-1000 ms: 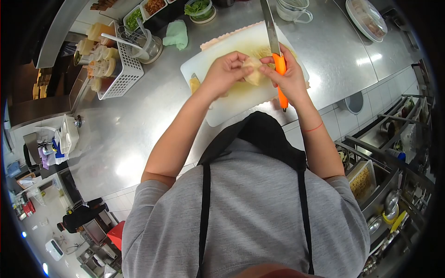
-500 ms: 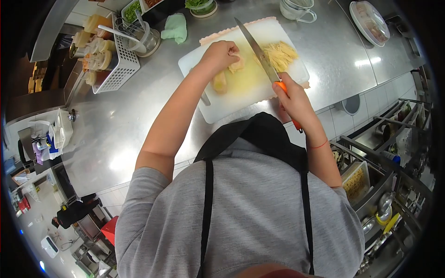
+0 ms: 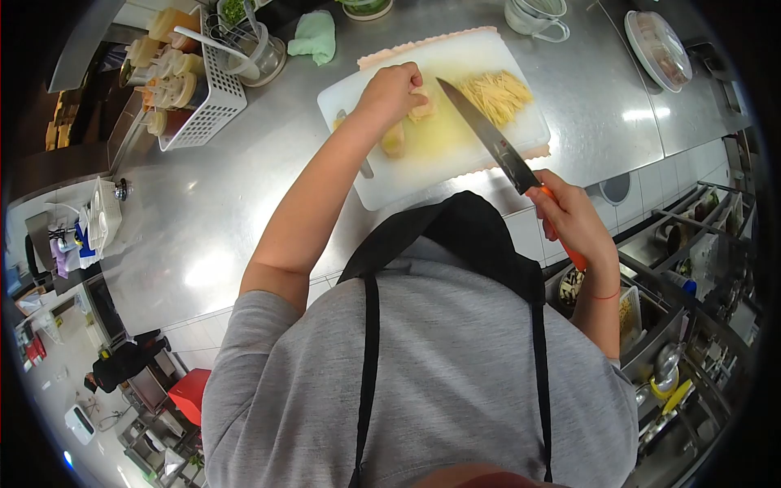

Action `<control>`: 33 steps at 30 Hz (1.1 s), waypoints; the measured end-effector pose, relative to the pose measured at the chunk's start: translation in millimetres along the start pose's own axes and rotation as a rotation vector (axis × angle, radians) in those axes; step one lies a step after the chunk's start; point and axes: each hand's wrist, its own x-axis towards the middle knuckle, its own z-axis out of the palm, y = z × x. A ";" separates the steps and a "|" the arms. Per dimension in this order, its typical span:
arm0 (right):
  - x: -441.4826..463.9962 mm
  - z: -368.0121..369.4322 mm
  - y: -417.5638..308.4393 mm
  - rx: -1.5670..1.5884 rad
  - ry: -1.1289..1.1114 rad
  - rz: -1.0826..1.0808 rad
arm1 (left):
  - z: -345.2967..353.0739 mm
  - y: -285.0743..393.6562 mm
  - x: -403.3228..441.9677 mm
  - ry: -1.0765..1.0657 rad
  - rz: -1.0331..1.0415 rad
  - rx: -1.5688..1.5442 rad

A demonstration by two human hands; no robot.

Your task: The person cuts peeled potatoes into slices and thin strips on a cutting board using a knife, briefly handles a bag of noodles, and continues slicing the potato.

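Observation:
My left hand point(image 3: 397, 91) is closed, its curled fingertips pressing on a pale yellow cut piece point(image 3: 423, 109) of food on the white cutting board point(image 3: 382, 191). Close by, another pale yellow chunk point(image 3: 394, 141) lies near my wrist. My right hand point(image 3: 574, 220) grips the orange handle of a long kitchen knife point(image 3: 486, 130). Its blade slants over the board, tip towards the left-hand piece and apart from it. A heap of thin yellow shreds point(image 3: 498, 96) lies at the board's right. Under my left forearm a metal utensil point(image 3: 366, 169) is partly hidden; its kind is unclear.
A pinkish cloth point(image 3: 403, 54) shows under the board on the steel counter point(image 3: 228, 195). Left of it stand a white basket point(image 3: 218, 98) of sauce bottles, and a green cloth point(image 3: 313, 37). Behind are clear cups point(image 3: 535, 18); a covered dish point(image 3: 657, 50) is at right.
My right hand has drawn the knife right and towards me, away from the shreds. My left hand has stayed on the cut piece. The view has shifted slightly.

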 end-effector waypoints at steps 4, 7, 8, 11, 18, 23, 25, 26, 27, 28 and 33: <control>2.1 0.0 4.8 -0.026 -0.060 0.022 | -4.5 4.7 -2.0 -0.019 -0.016 -0.056; 6.1 -1.9 6.8 -0.022 -0.065 0.048 | -7.0 4.7 -3.1 -0.038 0.011 -0.070; 6.8 -2.9 7.3 -0.015 -0.078 0.052 | -8.2 3.8 -3.7 -0.041 0.036 -0.085; 8.5 -5.3 10.4 0.000 -0.098 0.059 | -9.3 1.3 -5.1 -0.038 0.096 -0.118; 8.0 -4.9 7.8 0.016 -0.113 0.081 | -20.7 -8.5 -1.9 -0.084 0.109 -0.164; 7.5 -4.2 7.8 0.014 -0.106 0.080 | -25.9 -32.3 7.9 -0.175 0.006 -0.421; 7.6 -4.5 8.7 0.014 -0.106 0.080 | -26.9 -30.0 8.0 -0.203 -0.023 -0.478; 7.7 -4.5 9.0 0.013 -0.109 0.073 | -26.2 -28.9 6.8 -0.212 -0.040 -0.521; 7.8 -4.3 9.5 0.013 -0.112 0.066 | -25.5 -27.4 6.4 -0.222 -0.057 -0.564; 8.1 -4.5 10.6 0.014 -0.111 0.066 | -23.1 -28.0 7.6 -0.223 -0.056 -0.564; 8.5 -4.5 10.4 0.016 -0.110 0.068 | -12.0 -20.6 10.0 -0.213 0.074 -0.227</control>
